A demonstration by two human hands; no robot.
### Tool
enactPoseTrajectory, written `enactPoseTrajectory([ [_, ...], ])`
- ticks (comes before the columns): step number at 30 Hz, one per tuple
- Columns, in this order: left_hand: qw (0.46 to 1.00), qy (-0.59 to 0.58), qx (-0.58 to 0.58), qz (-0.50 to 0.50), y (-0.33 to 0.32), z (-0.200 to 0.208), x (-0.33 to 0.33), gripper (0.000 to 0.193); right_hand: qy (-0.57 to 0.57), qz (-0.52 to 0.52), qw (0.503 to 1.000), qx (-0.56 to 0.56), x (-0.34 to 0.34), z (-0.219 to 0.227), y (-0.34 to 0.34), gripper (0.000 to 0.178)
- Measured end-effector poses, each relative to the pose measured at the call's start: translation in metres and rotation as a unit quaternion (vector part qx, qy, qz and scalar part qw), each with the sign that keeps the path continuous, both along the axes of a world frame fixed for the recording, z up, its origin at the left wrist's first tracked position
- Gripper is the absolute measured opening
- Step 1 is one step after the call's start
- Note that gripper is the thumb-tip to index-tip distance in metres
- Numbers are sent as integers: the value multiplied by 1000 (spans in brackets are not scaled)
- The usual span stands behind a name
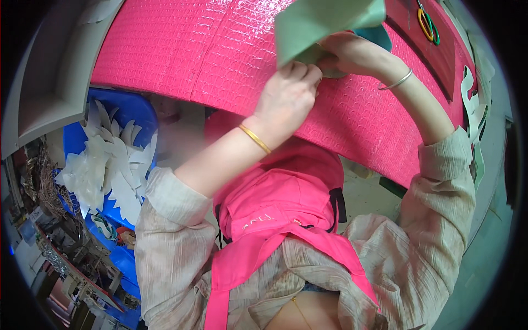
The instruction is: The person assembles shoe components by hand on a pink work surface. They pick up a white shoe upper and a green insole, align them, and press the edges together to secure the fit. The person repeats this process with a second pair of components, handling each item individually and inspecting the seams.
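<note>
A pale green sheet (324, 27) of smooth, bendy material rises from my hands over the pink-covered table (165, 49). My left hand (291, 93), closed with the knuckles up, grips its lower edge. Beside it, my right hand (355, 52) pinches a folded part of the same sheet, with the fingertips partly hidden. The two hands almost meet. Behind my right wrist shows a teal piece (377, 38); whether it is joined to the green sheet I cannot tell.
Scissors (426, 26) with yellow and green handles lie on a dark red board (426, 49) at the far right. Pale strips (473, 110) hang along the right table edge. On the left, a blue bin (146, 107) holds white offcuts (118, 170), below a grey shelf (55, 104).
</note>
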State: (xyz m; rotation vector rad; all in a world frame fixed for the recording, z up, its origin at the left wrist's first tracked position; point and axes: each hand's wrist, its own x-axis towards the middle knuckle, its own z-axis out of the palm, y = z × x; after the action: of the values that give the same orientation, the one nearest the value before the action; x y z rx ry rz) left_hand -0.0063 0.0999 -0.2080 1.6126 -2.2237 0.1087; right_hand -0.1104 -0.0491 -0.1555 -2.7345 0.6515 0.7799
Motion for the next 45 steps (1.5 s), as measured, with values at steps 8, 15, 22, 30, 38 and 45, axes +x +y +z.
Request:
enactPoseTrajectory([
  [8, 999, -13, -40, 7, -4, 0, -8, 27, -19, 35, 998, 47, -8, 0, -21, 38],
  [15, 993, -90, 21, -69, -11, 23, 6, 25, -63, -46, 991, 108, -48, 20, -43, 46],
  [22, 999, -46, 1, -29, 13, 10, 7, 33, -238, -51, 950, 196, -23, -5, -7, 55],
  [30, 996, 86, 19, 2, 22, -5, 8, 39, -122, -48, 991, 23, -13, -5, 6, 31],
  [38, 997, 42, 15, 56, 20, -9, -4, 41, -227, 47, 968, -99, -21, -13, 16, 19],
  [45, 997, 2, -13, 70, 15, -5, -21, 45, -296, -62, 935, 182, -25, -22, -1, 33],
])
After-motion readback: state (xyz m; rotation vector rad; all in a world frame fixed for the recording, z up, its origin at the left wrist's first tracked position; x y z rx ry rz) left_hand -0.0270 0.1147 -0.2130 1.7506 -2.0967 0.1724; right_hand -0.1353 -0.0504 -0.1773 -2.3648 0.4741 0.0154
